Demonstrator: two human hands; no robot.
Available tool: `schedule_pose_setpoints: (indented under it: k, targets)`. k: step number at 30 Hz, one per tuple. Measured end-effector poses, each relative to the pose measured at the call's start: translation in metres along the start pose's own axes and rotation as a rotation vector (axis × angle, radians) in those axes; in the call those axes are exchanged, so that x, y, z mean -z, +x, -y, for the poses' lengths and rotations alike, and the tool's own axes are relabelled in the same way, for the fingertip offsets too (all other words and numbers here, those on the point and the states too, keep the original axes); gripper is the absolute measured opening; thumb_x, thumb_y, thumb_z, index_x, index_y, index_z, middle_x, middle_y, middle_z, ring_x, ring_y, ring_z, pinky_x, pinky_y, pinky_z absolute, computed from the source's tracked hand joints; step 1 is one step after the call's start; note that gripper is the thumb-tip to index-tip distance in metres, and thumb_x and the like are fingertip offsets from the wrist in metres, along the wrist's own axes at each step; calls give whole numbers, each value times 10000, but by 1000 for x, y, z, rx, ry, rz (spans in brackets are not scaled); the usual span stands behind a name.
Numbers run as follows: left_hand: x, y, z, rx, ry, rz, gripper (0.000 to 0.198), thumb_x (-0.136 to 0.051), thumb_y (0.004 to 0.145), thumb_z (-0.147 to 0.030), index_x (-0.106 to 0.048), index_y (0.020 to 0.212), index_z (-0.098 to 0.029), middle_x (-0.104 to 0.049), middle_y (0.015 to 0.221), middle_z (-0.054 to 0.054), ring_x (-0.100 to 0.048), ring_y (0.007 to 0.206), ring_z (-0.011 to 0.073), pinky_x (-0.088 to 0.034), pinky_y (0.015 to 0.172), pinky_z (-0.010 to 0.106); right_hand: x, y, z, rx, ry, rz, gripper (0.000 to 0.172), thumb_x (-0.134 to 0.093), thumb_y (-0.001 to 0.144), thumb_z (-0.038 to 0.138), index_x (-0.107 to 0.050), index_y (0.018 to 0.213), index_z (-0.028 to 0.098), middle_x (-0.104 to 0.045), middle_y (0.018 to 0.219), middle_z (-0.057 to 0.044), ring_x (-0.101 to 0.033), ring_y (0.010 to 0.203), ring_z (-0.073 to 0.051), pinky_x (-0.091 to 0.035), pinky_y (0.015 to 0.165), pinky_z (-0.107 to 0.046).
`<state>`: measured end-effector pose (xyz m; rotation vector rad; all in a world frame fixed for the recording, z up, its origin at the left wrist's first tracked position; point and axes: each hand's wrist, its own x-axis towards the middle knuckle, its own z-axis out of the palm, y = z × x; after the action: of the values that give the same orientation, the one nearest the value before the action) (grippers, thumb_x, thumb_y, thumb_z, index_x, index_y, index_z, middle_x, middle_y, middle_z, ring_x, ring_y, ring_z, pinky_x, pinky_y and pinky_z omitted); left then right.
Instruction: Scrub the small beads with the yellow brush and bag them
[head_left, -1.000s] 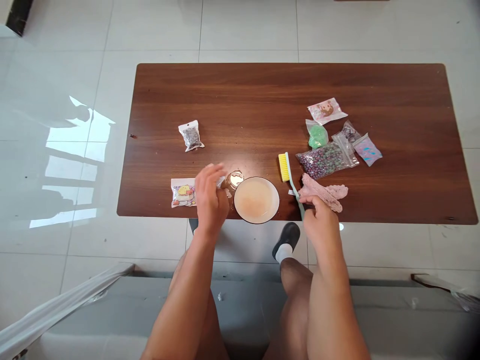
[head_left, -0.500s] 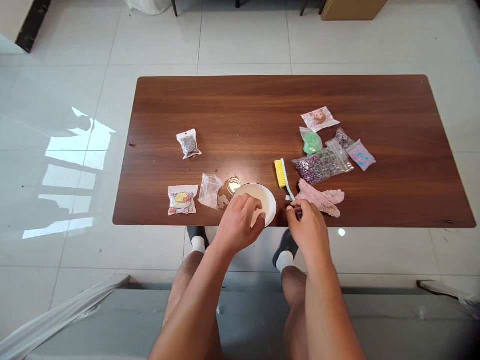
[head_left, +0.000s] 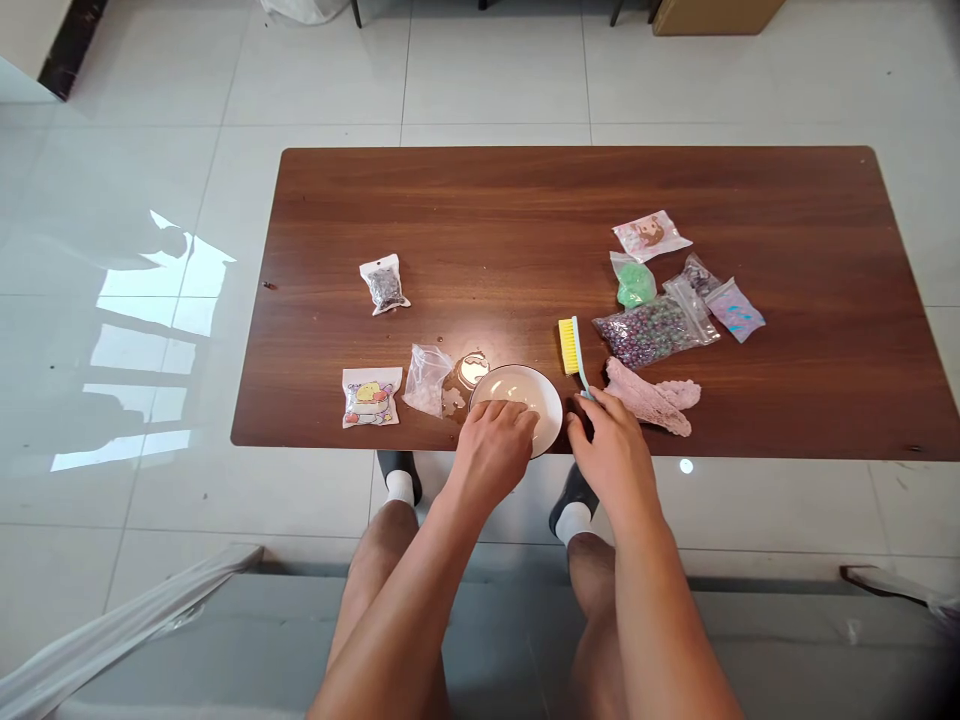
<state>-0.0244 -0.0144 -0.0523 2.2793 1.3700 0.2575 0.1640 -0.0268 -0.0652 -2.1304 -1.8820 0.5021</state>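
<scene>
A white bowl [head_left: 536, 388] with pale liquid sits at the near edge of the brown table [head_left: 525, 220]. My left hand [head_left: 495, 450] lies over the bowl's near side with its fingers curled down into it; whether anything is in them is hidden. My right hand [head_left: 611, 450] rests just right of the bowl, fingers closed on the handle of a brush with yellow bristles [head_left: 571, 346]. A pink crumpled cloth [head_left: 651, 397] lies right of that hand.
Left of the bowl lie a clear empty bag [head_left: 426, 379], a wet patch [head_left: 469, 372], a cartoon-printed packet [head_left: 370, 395] and a small dark bead bag [head_left: 384, 285]. Several bead bags [head_left: 656, 325] cluster at the right. Tiled floor surrounds the table.
My left hand let go of the clear bag beside the bowl and came over into the bowl. My right hand stayed on the brush handle, shifting slightly.
</scene>
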Motion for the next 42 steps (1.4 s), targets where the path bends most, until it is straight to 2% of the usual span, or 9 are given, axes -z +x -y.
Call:
schedule_pose_setpoints:
  k: [4,8,13,16,21,24,28,34,42]
  targets:
    - [2,1,-4,0,41,13,212,-472,1028,-213,-663,1119,-204,-734,1193,80,-671,1113,252,-480,981,448,2,5,5,-15,-27,-2,443,-487,963,286,-643,1348,132,-657,1325,-191,-603,1234,-351,-469,1085,-507]
    - [5,1,-12,30,104,39,288,-427,1056,-336,-671,1008,-191,-717,1105,104,-657,995,274,-476,850,440,4,14,12,-150,-159,99,515,-499,954,242,-520,1462,160,-640,1235,-195,-619,1126,-353,-482,913,-455]
    - [-3,4,-21,75,136,60,388,-401,1058,-461,-659,982,-182,-691,1010,121,-642,962,300,-456,800,431,1,21,15,-224,-179,186,432,-483,947,183,-561,1372,167,-635,1182,-197,-640,989,-329,-423,738,-384]
    - [-11,7,-24,102,145,59,440,-366,1061,-508,-648,997,-175,-683,996,132,-639,958,307,-452,788,429,-1,22,15,-245,-159,231,362,-486,944,188,-586,1292,175,-653,1156,-174,-643,935,-294,-374,682,-344]
    - [-15,10,-24,99,114,71,492,-335,1065,-537,-651,990,-167,-689,977,136,-654,951,296,-448,785,403,-2,23,13,-247,-85,258,242,-491,946,215,-616,1150,175,-699,1099,-145,-648,958,-279,-376,710,-328]
    - [-13,11,-23,91,88,92,490,-313,1077,-501,-662,983,-170,-702,961,130,-673,933,302,-455,766,406,-2,23,13,-248,-28,255,217,-486,958,240,-628,1115,193,-724,1079,-130,-654,967,-277,-386,743,-328]
    - [-13,11,-22,99,75,110,452,-339,1077,-451,-671,962,-166,-716,942,132,-695,914,297,-457,749,391,0,20,14,-269,18,251,190,-488,950,268,-639,1048,208,-735,1019,-126,-652,903,-276,-356,713,-325]
    - [-14,11,-22,89,65,118,507,-300,1085,-470,-674,935,-163,-723,873,126,-714,844,287,-440,709,365,3,18,14,-292,60,246,129,-492,920,272,-610,928,220,-708,887,-94,-610,807,-255,-304,662,-310]
    - [-11,13,-23,98,55,151,494,-327,1080,-457,-695,924,-168,-739,823,125,-732,789,289,-429,666,354,6,18,15,-308,123,242,97,-490,900,297,-537,835,243,-627,765,-40,-552,735,-225,-301,648,-296]
